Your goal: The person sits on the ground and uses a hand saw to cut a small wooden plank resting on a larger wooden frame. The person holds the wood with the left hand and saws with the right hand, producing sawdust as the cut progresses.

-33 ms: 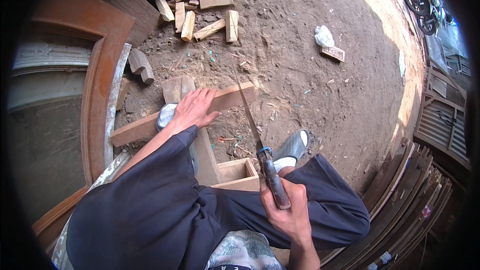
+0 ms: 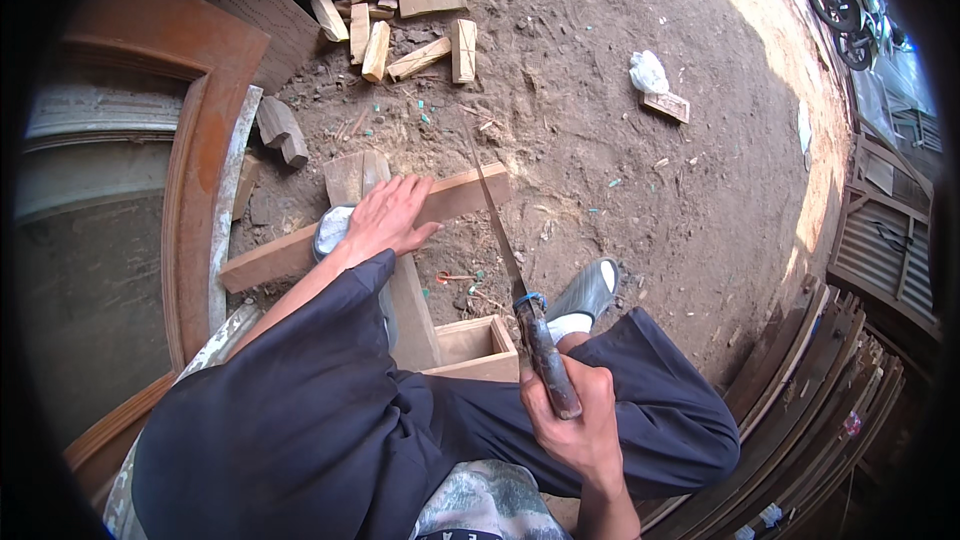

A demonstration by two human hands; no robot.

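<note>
My left hand [image 2: 388, 216] lies flat across a narrow wooden board [image 2: 465, 193], fingers stretched out and thumb apart. The board rests crosswise over a longer piece of timber [image 2: 408, 312], and my left foot [image 2: 333, 230] in a grey shoe presses on it beside that hand. In my right hand [image 2: 578, 418] is a handsaw [image 2: 544, 350] with a dark, worn handle and a blue tie near the blade. Its thin blade slants up and away, crossing the board near its right end. Whether the teeth touch the wood I cannot tell.
Short wood offcuts [image 2: 433, 0] lie scattered on the dirt ahead. A small wooden box [image 2: 478, 340] sits between my legs. Brown framed panels [image 2: 190, 200] lean at left; stacked planks [image 2: 800, 390] lie at right. A white plastic bag [image 2: 648, 72] rests by a wood block [image 2: 667, 107].
</note>
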